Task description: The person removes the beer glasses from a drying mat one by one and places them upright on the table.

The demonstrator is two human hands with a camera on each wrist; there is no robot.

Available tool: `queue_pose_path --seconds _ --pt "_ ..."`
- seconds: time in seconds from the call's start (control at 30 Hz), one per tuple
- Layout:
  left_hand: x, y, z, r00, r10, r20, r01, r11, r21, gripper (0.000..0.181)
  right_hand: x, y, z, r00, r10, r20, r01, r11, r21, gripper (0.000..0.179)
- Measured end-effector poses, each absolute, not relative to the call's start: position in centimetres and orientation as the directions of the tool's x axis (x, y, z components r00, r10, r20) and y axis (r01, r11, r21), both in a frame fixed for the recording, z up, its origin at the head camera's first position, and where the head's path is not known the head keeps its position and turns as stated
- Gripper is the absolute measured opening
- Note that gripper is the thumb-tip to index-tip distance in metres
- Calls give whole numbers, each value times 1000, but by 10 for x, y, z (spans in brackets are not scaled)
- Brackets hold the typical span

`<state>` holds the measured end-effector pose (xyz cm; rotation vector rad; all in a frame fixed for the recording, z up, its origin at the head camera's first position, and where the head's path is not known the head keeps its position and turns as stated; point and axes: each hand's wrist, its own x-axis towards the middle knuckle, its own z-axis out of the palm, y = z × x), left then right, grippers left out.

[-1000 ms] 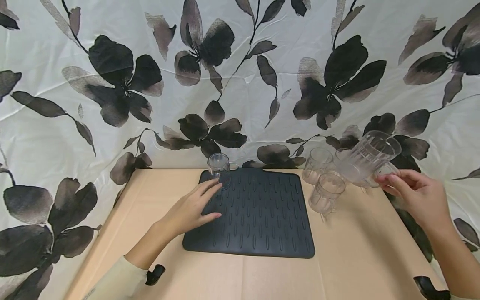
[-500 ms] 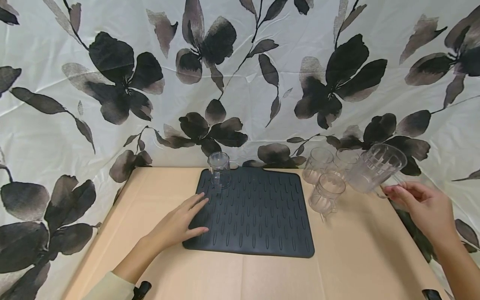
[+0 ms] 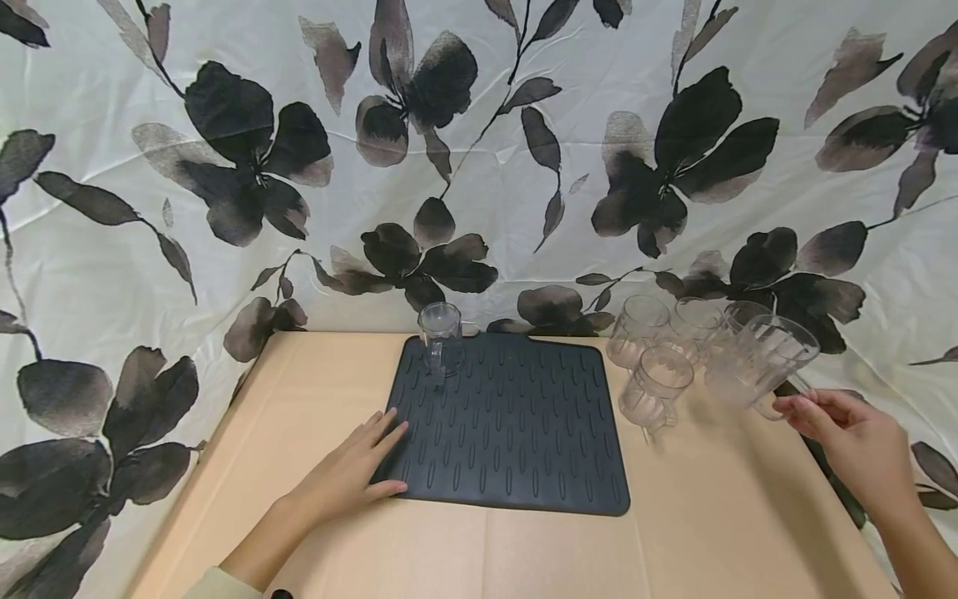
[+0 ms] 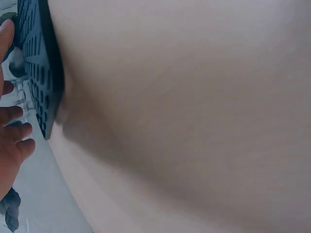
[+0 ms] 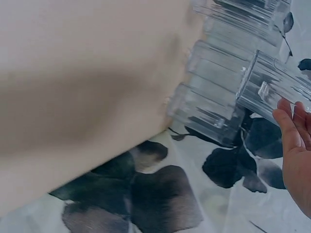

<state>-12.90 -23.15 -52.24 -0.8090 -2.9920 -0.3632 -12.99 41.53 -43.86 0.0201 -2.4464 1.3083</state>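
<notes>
My right hand pinches the handle of a clear mug, which leans to the right above the table's right side. In the right wrist view, that mug hangs near several others, with fingers curled at its handle. Just behind and left of it stand several clear mugs grouped beside the dark drying mat. One more clear mug stands at the mat's back left corner. With fingers extended, my left hand lies at the mat's left edge, holding nothing; its fingers also show in the left wrist view.
A light wooden table lies beneath the mat. Behind it and at both sides hangs a white cloth with dark flowers, meeting the table's back edge right behind the mugs.
My left hand has drawn back from the mug on the mat toward the near left edge. My right hand has moved the held mug slightly nearer and right, uncovering another mug behind it.
</notes>
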Motion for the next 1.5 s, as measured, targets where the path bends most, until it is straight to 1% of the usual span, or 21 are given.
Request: queue_pose_path --seconds 0.27,0.47,0.63,0.73,0.87,1.07,1.23,1.4,1.5 --pt "-118 -235 -537 -902 430 -40 401 868 292 94 -129 415 -462 -937 171 305 -179 514 -839 16" --pt "-118 -236 -539 -916 400 -27 374 877 302 96 -134 411 -483 -943 192 270 -142 503 -853 15" --pt "-119 -236 -539 -924 381 -42 349 881 319 98 -138 406 -497 -942 209 264 -122 518 -846 19" --pt "-119 -236 -539 -925 378 -44 346 883 318 98 -139 402 -503 -935 222 279 -122 535 -836 19" --pt "-120 -236 -539 -927 373 -40 343 887 309 98 -143 398 -509 -936 221 274 -127 516 -847 19" --pt "-121 -235 -541 -926 373 -53 339 885 319 99 -146 395 -517 -941 219 260 -114 518 -848 25" --pt "-121 -235 -540 -930 362 -60 326 890 320 99 -148 395 -522 -952 198 234 -100 520 -848 26" --pt "-121 -234 -539 -934 351 -68 312 893 324 99 -147 396 -524 -967 171 191 -65 557 -828 28" --pt "-121 -233 -539 -935 349 -68 310 893 325 99 -146 397 -524 -972 145 184 -73 558 -827 28"
